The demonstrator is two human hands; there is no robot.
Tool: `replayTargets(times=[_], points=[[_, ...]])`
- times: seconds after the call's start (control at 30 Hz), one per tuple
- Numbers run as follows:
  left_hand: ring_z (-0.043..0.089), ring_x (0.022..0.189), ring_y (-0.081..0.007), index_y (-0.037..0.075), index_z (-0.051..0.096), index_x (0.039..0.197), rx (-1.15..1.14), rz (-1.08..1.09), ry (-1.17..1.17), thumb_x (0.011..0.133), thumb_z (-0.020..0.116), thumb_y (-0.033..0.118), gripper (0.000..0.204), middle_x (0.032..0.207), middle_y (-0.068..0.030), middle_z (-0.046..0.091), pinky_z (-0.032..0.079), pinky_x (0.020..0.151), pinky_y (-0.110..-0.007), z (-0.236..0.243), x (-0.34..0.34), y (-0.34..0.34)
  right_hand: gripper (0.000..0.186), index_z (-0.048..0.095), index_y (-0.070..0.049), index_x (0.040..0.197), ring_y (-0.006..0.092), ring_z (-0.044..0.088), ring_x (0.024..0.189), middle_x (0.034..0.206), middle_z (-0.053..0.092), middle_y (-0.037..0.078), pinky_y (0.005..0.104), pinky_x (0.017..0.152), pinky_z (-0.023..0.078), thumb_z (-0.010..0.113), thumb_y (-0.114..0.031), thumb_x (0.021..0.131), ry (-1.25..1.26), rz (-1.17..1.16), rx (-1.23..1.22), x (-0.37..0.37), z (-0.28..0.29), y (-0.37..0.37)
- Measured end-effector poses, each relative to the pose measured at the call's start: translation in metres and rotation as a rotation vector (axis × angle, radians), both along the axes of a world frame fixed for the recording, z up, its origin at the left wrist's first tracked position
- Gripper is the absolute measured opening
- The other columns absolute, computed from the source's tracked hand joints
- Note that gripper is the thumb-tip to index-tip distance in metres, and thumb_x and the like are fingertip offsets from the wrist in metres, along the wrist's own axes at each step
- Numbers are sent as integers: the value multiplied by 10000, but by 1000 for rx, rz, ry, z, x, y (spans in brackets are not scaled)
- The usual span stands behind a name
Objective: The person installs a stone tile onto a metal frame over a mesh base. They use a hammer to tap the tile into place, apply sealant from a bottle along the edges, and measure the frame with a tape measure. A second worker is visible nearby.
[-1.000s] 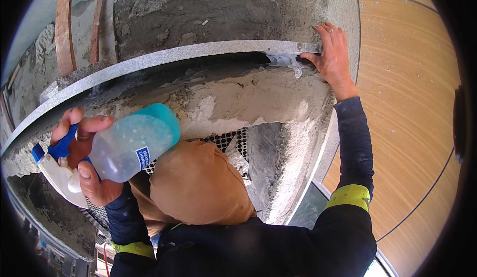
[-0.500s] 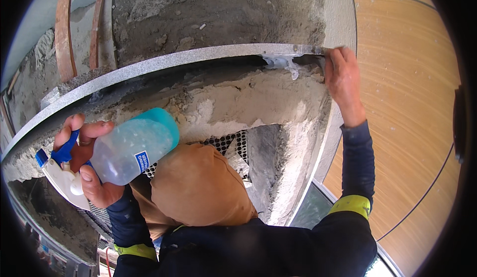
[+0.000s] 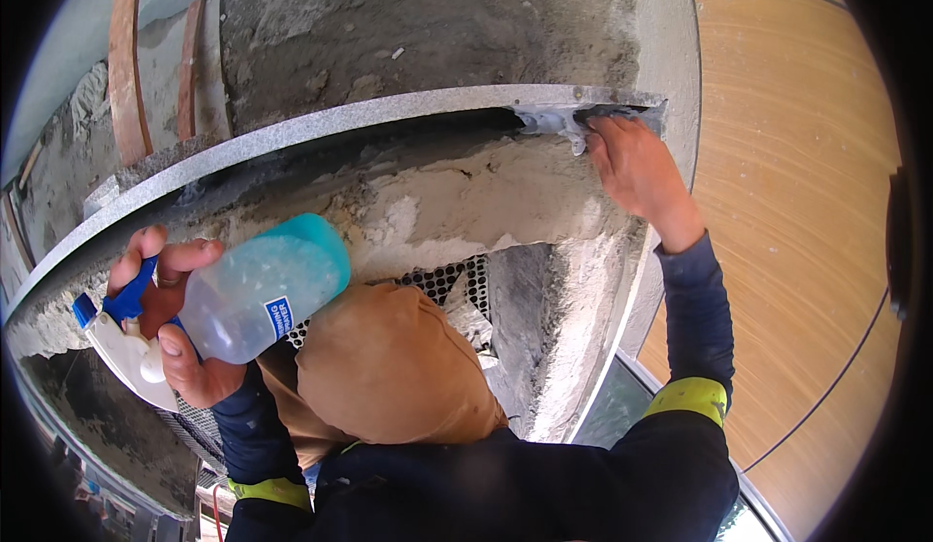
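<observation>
Spray bottle (image 3: 267,287), tilted, trigger (image 3: 130,295) within left grip (image 3: 165,311)

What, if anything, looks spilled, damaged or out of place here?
One thing: a pale, glossy blob protrudes from the gap below the speckled slab, beside the right hand, with a drip-like end hanging over the rough ledge. It looks odd, perhaps squeezed out, because its smooth shape contrasts with the ledge.

From afar I see wood-grain panelling (image 3: 797,202) at right, rough grey cement (image 3: 457,36) beyond, brown boards (image 3: 127,66) upper left.
</observation>
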State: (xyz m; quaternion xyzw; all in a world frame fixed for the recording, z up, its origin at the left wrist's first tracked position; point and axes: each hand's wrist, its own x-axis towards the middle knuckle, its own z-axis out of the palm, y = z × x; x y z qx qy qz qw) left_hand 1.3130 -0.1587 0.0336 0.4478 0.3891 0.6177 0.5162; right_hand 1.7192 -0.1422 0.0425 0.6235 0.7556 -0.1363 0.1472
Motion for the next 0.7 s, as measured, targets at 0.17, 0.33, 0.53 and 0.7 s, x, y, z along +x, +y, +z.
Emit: replayTargets(times=[0.17,0.33,0.53,0.7], points=[[564,940,-283,43,372,1257,-54,17,6,810,589,302,561,1238,-179,429,464,807,-392,1,-1,-2,317,512,36,1050,366,506,970,1051,553,214,377,835,407,349,-167,869,105,-52,-380,35,-27,25],[567,934,-281,32,380,1254,-49,27,-6,792,618,321,595,1236,-170,432,460,812,-393,0,-3,-4,376,477,9,1137,384,475,1030,1161,501,213,377,875,387,290,-203,890,-19,-99,-526,27,-30,35],[564,936,-279,19,370,1258,-61,28,-50,790,619,321,610,1242,-167,428,460,814,-392,-3,-7,-4,387,501,-4,1138,385,491,1014,1160,511,214,379,866,395,318,-219,874,187,-16,-424,39,-29,29],[562,932,-278,17,364,1261,-64,42,-46,792,616,327,615,1245,-176,419,463,807,-386,-5,-6,-3,266,551,37,861,365,542,769,836,563,226,396,710,426,400,-181,838,83,-49,-240,25,4,26]])
